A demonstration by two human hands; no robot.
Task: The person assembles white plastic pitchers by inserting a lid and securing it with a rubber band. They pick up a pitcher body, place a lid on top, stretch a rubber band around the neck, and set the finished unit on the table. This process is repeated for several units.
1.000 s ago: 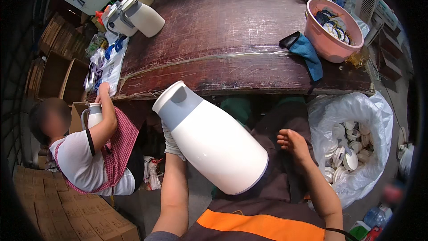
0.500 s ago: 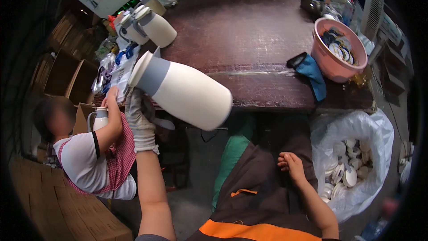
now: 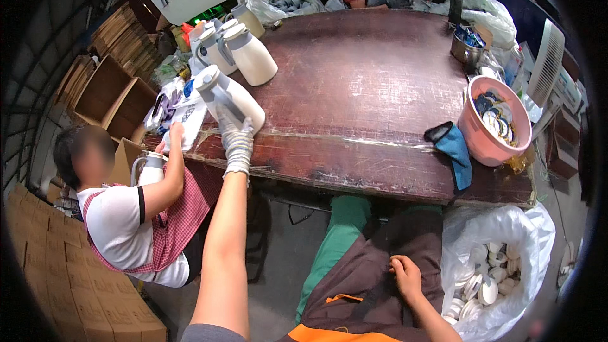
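White jug (image 3: 231, 97): a thermos-type vessel, white body, grey collar and lid, handle on its side. We see it at the near-left part of the counter (image 3: 354, 82), leaning, its top tipped toward 10 o'clock, base toward 4 o'clock.

Our left hand (image 3: 238, 145), in a grey-striped work glove, reaches up from 6 o'clock and meets the jug's lower end; its fingers are wrapped about the base, gripping it. Our right hand (image 3: 406, 273) is bare and lies on the dark apron over our lap, well apart from the jug; fingers curled loosely, holding nothing.

At 12 o'clock of the jug, close by, stand three more white jugs (image 3: 250, 54), upright in a cluster. At 9 o'clock, a clear plastic bag (image 3: 180, 114) lies at the counter's left edge, just beside the jug. A seated person's hand (image 3: 175, 134) rests on that bag; this person, in a white shirt and checked apron, has another jug at the chest.

At 3 o'clock, well apart: a blue cloth (image 3: 457, 152), then a pink basin (image 3: 497, 126) of round caps. Below the counter's right end, a white sack (image 3: 506, 266) of lids. Cardboard boxes (image 3: 104, 88) at far left.
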